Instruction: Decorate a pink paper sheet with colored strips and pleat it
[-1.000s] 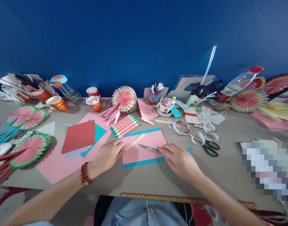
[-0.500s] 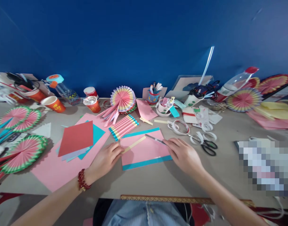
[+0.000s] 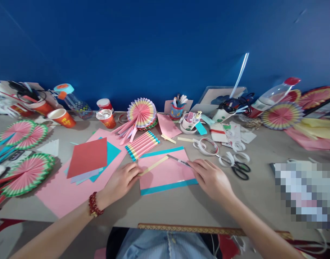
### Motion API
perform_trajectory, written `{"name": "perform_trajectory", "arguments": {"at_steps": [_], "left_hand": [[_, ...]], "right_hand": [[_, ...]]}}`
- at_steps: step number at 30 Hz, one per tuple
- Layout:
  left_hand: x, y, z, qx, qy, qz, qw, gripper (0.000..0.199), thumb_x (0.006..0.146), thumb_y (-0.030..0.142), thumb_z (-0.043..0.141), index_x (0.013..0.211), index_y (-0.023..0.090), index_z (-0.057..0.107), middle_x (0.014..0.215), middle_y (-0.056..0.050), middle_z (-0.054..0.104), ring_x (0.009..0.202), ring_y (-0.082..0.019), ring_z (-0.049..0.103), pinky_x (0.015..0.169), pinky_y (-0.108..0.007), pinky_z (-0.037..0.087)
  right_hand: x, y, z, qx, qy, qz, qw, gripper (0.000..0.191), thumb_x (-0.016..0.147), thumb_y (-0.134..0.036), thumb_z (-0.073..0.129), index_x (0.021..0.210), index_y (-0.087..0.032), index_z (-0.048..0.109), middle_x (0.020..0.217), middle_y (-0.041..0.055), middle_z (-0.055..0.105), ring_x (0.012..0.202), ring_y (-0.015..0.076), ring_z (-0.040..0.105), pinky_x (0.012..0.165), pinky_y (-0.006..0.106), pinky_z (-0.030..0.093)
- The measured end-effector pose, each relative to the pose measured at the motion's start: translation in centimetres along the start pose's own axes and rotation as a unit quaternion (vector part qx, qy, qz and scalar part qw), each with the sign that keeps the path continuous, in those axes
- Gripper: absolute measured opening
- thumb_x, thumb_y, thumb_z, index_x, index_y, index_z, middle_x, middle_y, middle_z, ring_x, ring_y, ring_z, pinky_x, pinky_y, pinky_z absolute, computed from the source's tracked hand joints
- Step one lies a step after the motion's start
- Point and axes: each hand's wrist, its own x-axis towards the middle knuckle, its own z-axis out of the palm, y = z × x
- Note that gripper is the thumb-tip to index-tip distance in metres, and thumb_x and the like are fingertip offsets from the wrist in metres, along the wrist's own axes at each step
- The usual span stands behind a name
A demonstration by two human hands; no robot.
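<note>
My left hand (image 3: 127, 177) is closed, with its fingertips pinching the near end of a narrow pale-yellow paper strip (image 3: 154, 166). My right hand (image 3: 210, 176) grips a slim grey tool with a blade-like shape (image 3: 178, 160); its handle is hidden in the fingers, so its exact kind is unclear. The tool's tip meets the strip's far end. Under both lies a pink sheet (image 3: 165, 178) with blue bands along its upper and lower edges. Beside it, behind my left hand, rests a pleated pink paper piece (image 3: 142, 145) with yellow and blue ends.
Red and blue paper sheets (image 3: 87, 157) lie on a large pink sheet (image 3: 57, 192) at left. Scissors with black handles (image 3: 240, 169) and tape rolls (image 3: 208, 146) sit at right. Paper fans (image 3: 141, 112), paper cups (image 3: 61, 118) and a bottle (image 3: 275, 94) stand toward the blue wall.
Both hands keep nearly the same pose, with the strip and the grey tool still held. The whole view has shifted very slightly.
</note>
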Motion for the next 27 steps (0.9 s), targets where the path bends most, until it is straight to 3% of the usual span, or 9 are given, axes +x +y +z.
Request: {"name": "perform_trajectory", "arguments": {"at_steps": [27], "left_hand": [[-0.02, -0.37, -0.07, -0.007, -0.023, -0.012, 1.0, 0.019, 0.102, 0.027, 0.04, 0.108, 0.022, 0.058, 0.108, -0.006, 0.061, 0.099, -0.02, 0.062, 0.084, -0.033, 0.05]], "right_hand": [[-0.33, 0.72, 0.3, 0.017, -0.022, 0.003, 1.0, 0.036, 0.097, -0.016, 0.041, 0.122, -0.021, 0.065, 0.109, 0.0094, 0.068, 0.097, 0.0231, 0.063, 0.083, 0.035, 0.053]]}}
